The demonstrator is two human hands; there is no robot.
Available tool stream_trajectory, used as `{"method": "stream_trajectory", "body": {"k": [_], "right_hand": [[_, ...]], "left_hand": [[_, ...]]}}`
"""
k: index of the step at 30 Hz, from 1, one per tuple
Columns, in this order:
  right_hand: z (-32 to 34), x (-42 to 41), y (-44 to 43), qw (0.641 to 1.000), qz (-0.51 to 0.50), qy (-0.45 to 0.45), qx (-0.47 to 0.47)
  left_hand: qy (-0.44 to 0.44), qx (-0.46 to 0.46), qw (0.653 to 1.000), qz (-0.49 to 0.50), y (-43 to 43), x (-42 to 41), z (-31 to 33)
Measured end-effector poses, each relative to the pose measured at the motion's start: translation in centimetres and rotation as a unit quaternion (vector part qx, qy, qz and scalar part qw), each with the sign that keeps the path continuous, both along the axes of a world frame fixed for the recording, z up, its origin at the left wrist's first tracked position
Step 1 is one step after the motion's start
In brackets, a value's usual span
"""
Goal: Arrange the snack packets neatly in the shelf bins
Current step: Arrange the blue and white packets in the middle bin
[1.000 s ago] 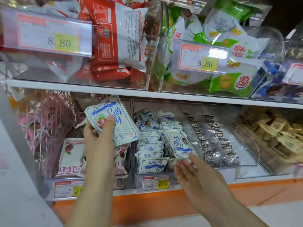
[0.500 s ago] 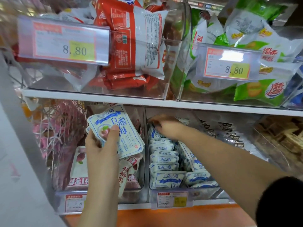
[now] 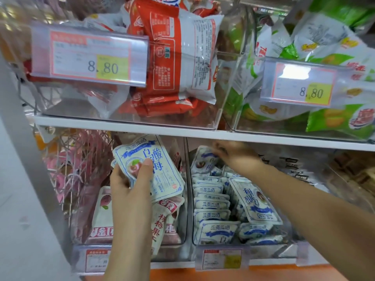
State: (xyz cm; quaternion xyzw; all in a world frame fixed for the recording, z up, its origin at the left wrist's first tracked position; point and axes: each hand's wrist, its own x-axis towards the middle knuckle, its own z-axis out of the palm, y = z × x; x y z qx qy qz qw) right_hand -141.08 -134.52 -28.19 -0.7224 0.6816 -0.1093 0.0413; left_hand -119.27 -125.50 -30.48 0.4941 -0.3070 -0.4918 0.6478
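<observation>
The left hand [image 3: 129,191] is clamping its grip on a blue-white packet [image 3: 154,169] just left of the bin [image 3: 188,209], while the right hand [image 3: 233,157] (grip blurred, cannot tell) is reaching inside, ideally clearing an upright slot.

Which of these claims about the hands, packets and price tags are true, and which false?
1. The left hand holds a blue-and-white plum packet. True.
2. The right hand hangs outside the shelf. False: it reaches deep into the lower bin of blue-and-white packets.
3. The upper left price tag and upper right price tag both read 8.80. True.
4. The upper left bin holds green packets. False: it holds red-and-white packets.
</observation>
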Motion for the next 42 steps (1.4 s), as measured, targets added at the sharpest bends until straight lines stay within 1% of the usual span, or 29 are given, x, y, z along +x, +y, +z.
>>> {"method": "stream_trajectory", "body": {"k": [1, 3, 4, 5, 7, 9, 10, 13, 16, 18, 21, 23, 25, 26, 28, 31, 33, 35, 38, 42], "right_hand": [[0.2, -0.5, 0.9, 0.997, -0.035, -0.063, -0.024], [-0.1, -1.5, 2.9, 0.976, -0.074, -0.176, -0.107], [-0.1, -2.1, 4.1, 0.965, -0.089, -0.193, -0.153], [-0.2, -2.6, 5.2, 0.958, -0.105, -0.191, -0.185], [-0.3, -3.5, 7.1, 0.958, -0.129, -0.159, -0.2], [-0.7, -4.1, 8.5, 0.969, -0.117, -0.123, -0.178], [-1.0, -4.4, 8.9, 0.975, -0.108, -0.089, -0.17], [-1.5, -5.1, 9.9, 0.983, -0.077, 0.067, -0.152], [-0.7, -4.5, 10.6, 0.981, -0.072, 0.149, -0.103], [0.2, -3.6, 10.6, 0.981, -0.074, 0.157, -0.086], [1.5, -1.7, 9.1, 0.988, -0.046, 0.125, -0.073], [1.9, -0.2, 7.2, 0.998, 0.004, 0.063, -0.019], [1.7, 1.1, 4.9, 0.997, 0.054, 0.016, 0.055], [1.4, 1.7, 3.9, 0.993, 0.075, 0.015, 0.094], [0.5, 2.4, 2.3, 0.981, 0.096, 0.041, 0.164], [-0.7, 2.1, 1.7, 0.963, 0.096, 0.059, 0.244], [-0.7, 1.8, 2.4, 0.948, 0.115, 0.07, 0.288], [-0.7, 1.3, 3.1, 0.936, 0.14, 0.088, 0.31], [-0.6, 1.0, 3.5, 0.932, 0.16, 0.104, 0.309], [-0.3, 0.9, 2.8, 0.923, 0.166, 0.077, 0.34]], "left_hand": [[-0.001, -0.004, 1.0, -0.003, 0.1, -0.1, 0.0], [0.001, -0.011, 1.0, -0.008, 0.3, -0.2, 0.1], [0.002, -0.012, 1.0, -0.012, 0.3, -0.3, 0.0], [0.002, -0.014, 1.0, -0.015, 0.4, -0.5, 0.0], [0.009, -0.019, 1.0, -0.016, 0.5, -0.7, -0.1], [0.009, -0.02, 1.0, -0.018, 0.7, -1.0, -0.2], [0.006, -0.02, 1.0, -0.018, 0.7, -1.1, -0.2], [-0.001, -0.018, 1.0, -0.015, 0.7, -1.2, -0.4], [0.009, -0.014, 1.0, -0.018, 0.6, -1.1, -0.4], [0.019, -0.017, 1.0, -0.018, 0.5, -1.0, -0.4], [0.023, -0.018, 0.999, -0.018, 0.2, -0.9, -0.5], [0.029, -0.018, 0.999, -0.014, 0.1, -0.9, -0.6], [0.028, -0.016, 0.999, -0.015, 0.0, -1.0, -0.6], [0.025, -0.017, 0.999, -0.015, 0.0, -1.0, -0.6], [0.022, -0.019, 0.999, -0.015, 0.0, -0.9, -0.6], [0.021, -0.024, 0.999, -0.01, -0.2, -0.7, -0.5], [0.018, -0.021, 1.0, -0.008, -0.4, -0.5, -0.6], [0.009, -0.018, 1.0, -0.006, -0.6, -0.4, -0.7], [0.009, -0.015, 1.0, -0.006, -0.7, -0.5, -0.8], [0.022, -0.01, 1.0, -0.007, -0.9, -0.9, -0.8]]}}
